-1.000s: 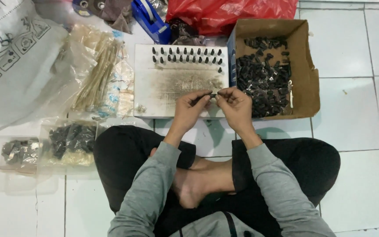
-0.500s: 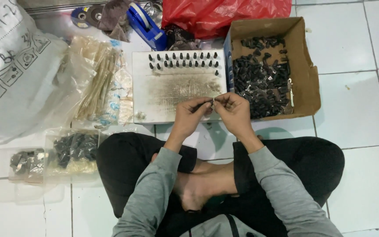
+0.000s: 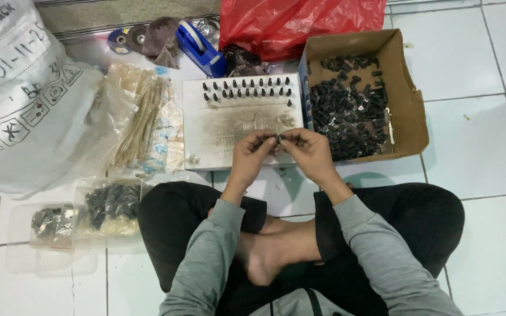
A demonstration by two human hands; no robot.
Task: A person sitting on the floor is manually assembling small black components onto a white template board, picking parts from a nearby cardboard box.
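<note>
Brightness: the scene is evenly and fairly brightly lit, with a cool, slightly bluish cast on the white floor tiles (image 3: 487, 152).
Source: light is cast from above; the lamp itself is not shown.
Shadows: soft, short shadows are thrown beneath the cardboard box (image 3: 408, 126) and around the crossed legs.
Glare: mild sheen is seen on the red plastic bag (image 3: 300, 23) and the clear packets (image 3: 147, 126).
Sharpness: the centre is rendered reasonably sharp; small dark parts are blended together.
Edges: slight wide-angle bending is noticed in the tile lines.
</note>
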